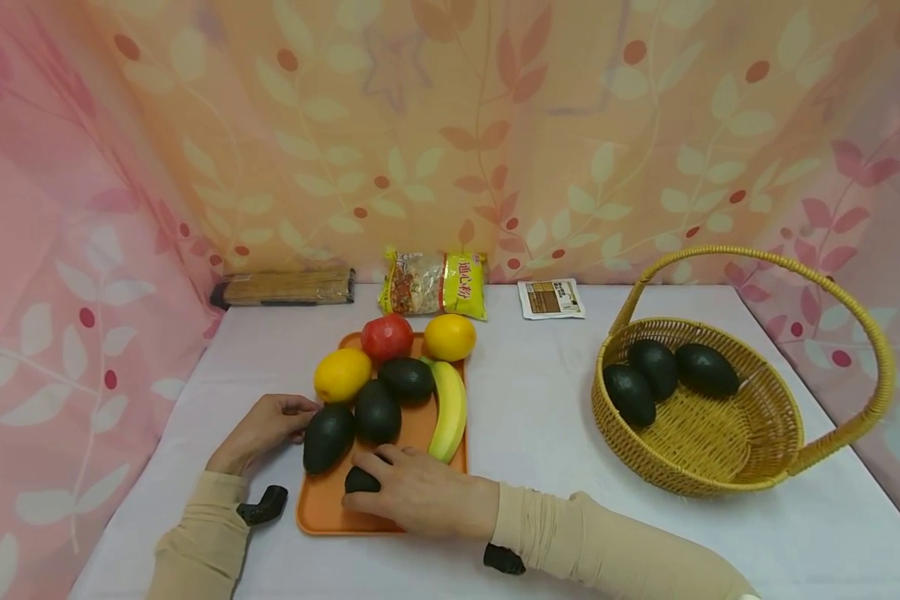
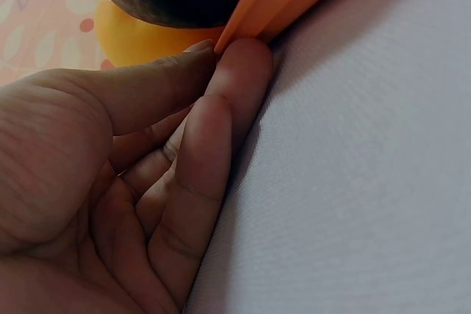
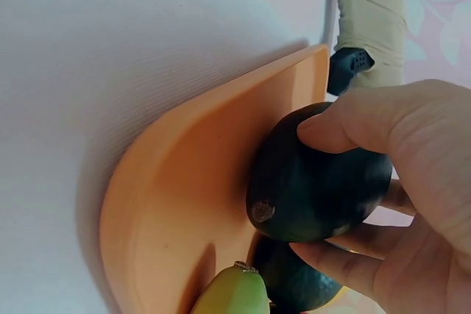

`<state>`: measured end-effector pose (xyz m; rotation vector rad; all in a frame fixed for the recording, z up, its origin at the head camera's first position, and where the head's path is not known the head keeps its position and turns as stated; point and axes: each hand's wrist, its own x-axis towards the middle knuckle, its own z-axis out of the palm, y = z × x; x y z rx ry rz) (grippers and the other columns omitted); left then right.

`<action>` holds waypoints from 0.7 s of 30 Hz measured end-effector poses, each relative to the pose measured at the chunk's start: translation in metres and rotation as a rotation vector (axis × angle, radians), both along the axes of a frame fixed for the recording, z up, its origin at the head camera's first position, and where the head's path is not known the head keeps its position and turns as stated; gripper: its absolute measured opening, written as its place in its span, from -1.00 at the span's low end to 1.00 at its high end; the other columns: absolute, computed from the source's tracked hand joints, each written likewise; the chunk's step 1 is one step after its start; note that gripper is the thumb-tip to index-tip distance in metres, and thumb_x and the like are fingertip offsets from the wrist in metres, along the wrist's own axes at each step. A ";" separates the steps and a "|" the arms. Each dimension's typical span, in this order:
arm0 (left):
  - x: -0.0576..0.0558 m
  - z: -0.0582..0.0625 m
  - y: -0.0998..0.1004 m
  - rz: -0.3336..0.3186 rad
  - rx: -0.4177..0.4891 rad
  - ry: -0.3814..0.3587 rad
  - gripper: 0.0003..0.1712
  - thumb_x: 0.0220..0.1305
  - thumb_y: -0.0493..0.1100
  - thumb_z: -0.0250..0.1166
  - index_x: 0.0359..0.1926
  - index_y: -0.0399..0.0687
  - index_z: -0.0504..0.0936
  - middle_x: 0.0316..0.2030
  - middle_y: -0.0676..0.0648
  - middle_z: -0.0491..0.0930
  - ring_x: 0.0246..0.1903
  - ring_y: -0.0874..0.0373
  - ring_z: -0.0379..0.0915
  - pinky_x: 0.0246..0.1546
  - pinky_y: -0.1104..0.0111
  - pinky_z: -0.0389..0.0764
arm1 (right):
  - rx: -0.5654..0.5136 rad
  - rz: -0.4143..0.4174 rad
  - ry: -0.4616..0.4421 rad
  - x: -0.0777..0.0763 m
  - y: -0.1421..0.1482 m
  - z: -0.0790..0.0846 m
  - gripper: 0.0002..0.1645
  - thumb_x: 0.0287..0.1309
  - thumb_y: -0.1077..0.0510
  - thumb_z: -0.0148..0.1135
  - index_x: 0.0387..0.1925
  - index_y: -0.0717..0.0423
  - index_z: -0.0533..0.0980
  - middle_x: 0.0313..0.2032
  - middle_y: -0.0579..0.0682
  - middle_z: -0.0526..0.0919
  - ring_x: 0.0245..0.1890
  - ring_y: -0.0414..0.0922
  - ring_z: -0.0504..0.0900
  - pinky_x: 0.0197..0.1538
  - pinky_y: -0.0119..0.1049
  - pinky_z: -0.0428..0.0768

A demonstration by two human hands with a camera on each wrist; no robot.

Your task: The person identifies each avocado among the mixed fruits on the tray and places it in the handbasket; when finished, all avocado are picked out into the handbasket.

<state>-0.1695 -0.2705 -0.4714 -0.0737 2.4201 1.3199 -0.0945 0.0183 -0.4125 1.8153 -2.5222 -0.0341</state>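
In the right wrist view my right hand (image 3: 412,159) grips a dark avocado (image 3: 316,182) between thumb and fingers, over the near part of an orange tray (image 1: 322,508). My left hand (image 1: 266,429) pinches the tray's left rim with thumb and fingertips, as the left wrist view shows. On the tray lie further avocados (image 1: 377,412), a banana (image 1: 450,412) along the right side, two yellow lemons (image 1: 342,375) and a red round fruit (image 1: 387,337) at the far end. In the head view the right hand (image 1: 427,492) covers most of its avocado.
To the right stands a wicker basket (image 1: 697,442) with a tall arched handle (image 1: 881,358), holding three avocados (image 1: 708,370). Along the back lie a bundle of sticks (image 1: 288,287), a yellow food bag (image 1: 435,283) and a small white packet (image 1: 551,298). Patterned curtains (image 1: 450,150) hang behind.
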 end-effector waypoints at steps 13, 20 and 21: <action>0.001 0.003 -0.001 -0.008 -0.013 0.016 -0.64 0.34 -0.14 0.23 0.04 -0.29 0.64 -0.21 -0.08 0.71 -0.35 0.19 0.52 -0.33 0.43 0.62 | -0.017 0.006 0.050 0.001 0.005 -0.002 -0.57 0.33 -0.03 0.17 0.20 -0.35 0.39 0.20 -0.04 0.43 -0.02 -0.11 0.52 -0.08 -0.41 0.59; 0.001 0.004 0.000 -0.013 -0.008 0.021 -0.65 0.34 -0.14 0.24 0.02 -0.30 0.65 -0.23 -0.07 0.71 -0.37 0.20 0.52 -0.34 0.43 0.61 | -0.061 -0.025 0.022 -0.006 0.019 0.015 -0.41 0.15 -0.03 0.35 0.21 -0.29 0.39 0.20 -0.04 0.43 -0.01 -0.10 0.53 -0.03 -0.37 0.62; 0.001 0.004 0.000 -0.013 -0.008 0.021 -0.65 0.34 -0.14 0.24 0.02 -0.30 0.65 -0.24 -0.07 0.70 -0.37 0.20 0.51 -0.34 0.43 0.61 | -0.066 -0.037 0.028 -0.008 0.022 0.019 -0.39 0.13 -0.02 0.36 0.21 -0.28 0.39 0.20 -0.04 0.42 0.00 -0.09 0.53 -0.03 -0.36 0.62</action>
